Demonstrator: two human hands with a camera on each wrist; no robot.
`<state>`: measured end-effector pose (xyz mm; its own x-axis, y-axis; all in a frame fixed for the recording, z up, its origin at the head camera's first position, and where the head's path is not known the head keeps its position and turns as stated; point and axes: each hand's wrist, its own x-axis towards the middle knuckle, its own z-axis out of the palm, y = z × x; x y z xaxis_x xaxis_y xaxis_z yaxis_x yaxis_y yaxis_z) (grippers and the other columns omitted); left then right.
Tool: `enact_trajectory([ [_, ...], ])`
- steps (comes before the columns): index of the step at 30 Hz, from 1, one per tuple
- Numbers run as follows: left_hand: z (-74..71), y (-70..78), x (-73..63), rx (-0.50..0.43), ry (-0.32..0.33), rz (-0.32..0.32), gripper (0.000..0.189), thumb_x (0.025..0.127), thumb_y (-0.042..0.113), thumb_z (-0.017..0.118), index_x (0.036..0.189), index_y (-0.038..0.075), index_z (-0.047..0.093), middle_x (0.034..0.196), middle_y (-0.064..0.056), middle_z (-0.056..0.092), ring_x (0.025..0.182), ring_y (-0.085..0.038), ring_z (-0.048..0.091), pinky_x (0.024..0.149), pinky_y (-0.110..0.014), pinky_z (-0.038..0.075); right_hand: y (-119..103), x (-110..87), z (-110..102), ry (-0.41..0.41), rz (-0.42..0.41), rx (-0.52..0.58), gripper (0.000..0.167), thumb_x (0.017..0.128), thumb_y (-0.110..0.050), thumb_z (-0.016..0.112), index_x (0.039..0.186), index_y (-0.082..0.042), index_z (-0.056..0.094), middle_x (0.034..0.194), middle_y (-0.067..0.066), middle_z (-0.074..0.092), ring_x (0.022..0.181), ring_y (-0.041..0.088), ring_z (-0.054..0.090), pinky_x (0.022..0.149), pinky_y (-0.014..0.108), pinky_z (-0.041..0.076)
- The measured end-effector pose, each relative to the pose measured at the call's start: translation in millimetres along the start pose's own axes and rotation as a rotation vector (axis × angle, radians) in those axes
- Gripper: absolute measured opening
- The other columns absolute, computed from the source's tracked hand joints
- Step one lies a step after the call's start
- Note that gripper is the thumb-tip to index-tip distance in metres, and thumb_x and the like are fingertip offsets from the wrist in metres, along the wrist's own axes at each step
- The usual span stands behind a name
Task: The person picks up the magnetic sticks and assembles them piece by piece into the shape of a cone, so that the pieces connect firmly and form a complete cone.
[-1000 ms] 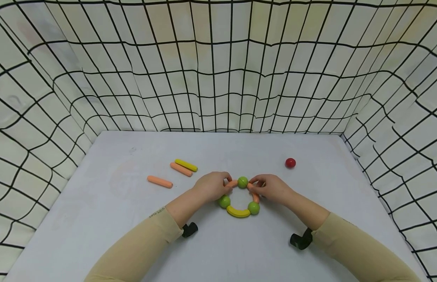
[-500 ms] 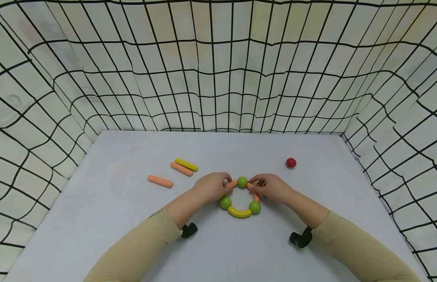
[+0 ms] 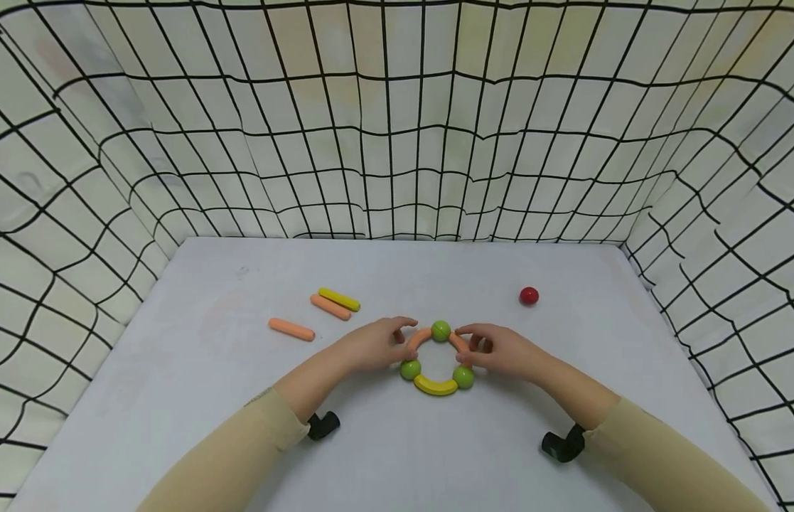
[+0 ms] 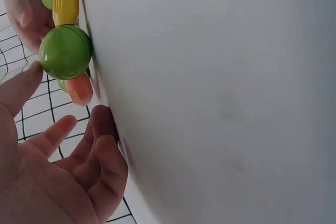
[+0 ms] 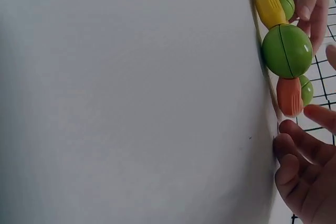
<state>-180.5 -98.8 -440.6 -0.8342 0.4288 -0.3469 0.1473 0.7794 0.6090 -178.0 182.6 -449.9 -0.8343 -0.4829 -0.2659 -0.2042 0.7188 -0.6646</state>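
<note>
On the white table lies a ring of joined toy pieces. It has green balls [image 3: 441,331], a curved yellow piece [image 3: 435,385] at the near side, and two curved orange pieces [image 3: 461,343]. My left hand [image 3: 379,344] is spread beside the ring's left side, its thumb close to the left green ball [image 4: 65,52]. At the right side, my right hand [image 3: 502,350] is held with fingers parted around the right orange piece [image 5: 289,97]. In the wrist views both hands have relaxed fingers, and neither grips a piece. Whether any fingertip still touches the ring is hard to tell.
To the left on the table lie a straight yellow stick [image 3: 339,299] and two straight orange sticks [image 3: 291,329]. A red ball [image 3: 529,296] sits at the back right. Black netting [image 3: 397,156] over white walls surrounds the table's back and sides.
Both hands have loosened from the orange pieces and drawn slightly outward, fingers spreading and showing more of the ring. The ring has stayed almost in place.
</note>
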Motion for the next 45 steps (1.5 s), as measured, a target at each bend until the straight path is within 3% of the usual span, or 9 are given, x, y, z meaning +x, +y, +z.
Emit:
enact_trajectory([
  [7, -0.6, -7.9, -13.0, -0.007, -0.038, 0.073, 0.065, 0.089, 0.045, 0.073, 0.146, 0.028, 0.047, 0.119, 0.000, 0.058, 0.092, -0.016, 0.054, 0.080, -0.037, 0.046, 4.7, -18.7, -1.8, -0.024, -0.120, -0.040, 0.066, 0.083, -0.047, 0.078, 0.139, -0.019, 0.057, 0.105, -0.004, 0.060, 0.085, 0.016, 0.053, 0.071, 0.029, 0.047],
  [14, 4.1, -7.9, -20.7, 0.019, -0.023, 0.122, 0.039, 0.091, 0.034, 0.073, 0.127, 0.028, 0.063, 0.111, 0.004, 0.057, 0.088, -0.013, 0.054, 0.079, -0.033, 0.047, 6.7, -23.7, 0.3, -0.036, -0.240, -0.044, 0.044, 0.086, -0.036, 0.078, 0.126, -0.019, 0.067, 0.097, -0.005, 0.061, 0.082, 0.017, 0.054, 0.069, 0.026, 0.047],
  [19, 6.4, -6.0, -23.5, 0.032, -0.006, 0.138, 0.030, 0.092, 0.031, 0.073, 0.121, 0.025, 0.067, 0.110, 0.005, 0.058, 0.088, -0.011, 0.055, 0.078, -0.032, 0.048, 7.1, -20.9, 0.4, -0.037, -0.290, -0.055, 0.032, 0.089, -0.027, 0.076, 0.120, -0.024, 0.071, 0.096, -0.013, 0.062, 0.081, 0.011, 0.054, 0.070, 0.024, 0.048],
  [28, 7.1, -4.5, -24.5, 0.045, 0.037, 0.127, 0.029, 0.091, 0.032, 0.074, 0.119, 0.026, 0.067, 0.105, 0.006, 0.057, 0.085, -0.010, 0.054, 0.075, -0.031, 0.047, 7.9, -15.7, -0.1, -0.019, -0.243, -0.048, 0.032, 0.091, -0.025, 0.074, 0.123, -0.024, 0.070, 0.096, -0.016, 0.062, 0.081, 0.009, 0.055, 0.070, 0.025, 0.049],
  [36, 8.2, -4.3, -23.9, 0.046, 0.037, 0.124, 0.029, 0.091, 0.030, 0.074, 0.119, 0.026, 0.067, 0.105, 0.005, 0.057, 0.085, -0.010, 0.054, 0.074, -0.030, 0.047, 10.9, -15.2, 0.5, -0.029, -0.217, -0.024, 0.032, 0.091, -0.026, 0.073, 0.123, -0.025, 0.070, 0.095, -0.014, 0.062, 0.081, 0.011, 0.055, 0.070, 0.025, 0.049],
  [45, 1.8, -8.0, -30.8, 0.027, 0.074, 0.078, 0.031, 0.093, 0.033, 0.070, 0.123, 0.029, 0.065, 0.106, 0.007, 0.059, 0.087, -0.013, 0.055, 0.076, -0.033, 0.047, 13.2, -14.9, 1.5, -0.028, -0.215, -0.015, 0.032, 0.091, -0.028, 0.073, 0.123, -0.027, 0.070, 0.094, -0.014, 0.062, 0.081, 0.011, 0.055, 0.070, 0.025, 0.049],
])
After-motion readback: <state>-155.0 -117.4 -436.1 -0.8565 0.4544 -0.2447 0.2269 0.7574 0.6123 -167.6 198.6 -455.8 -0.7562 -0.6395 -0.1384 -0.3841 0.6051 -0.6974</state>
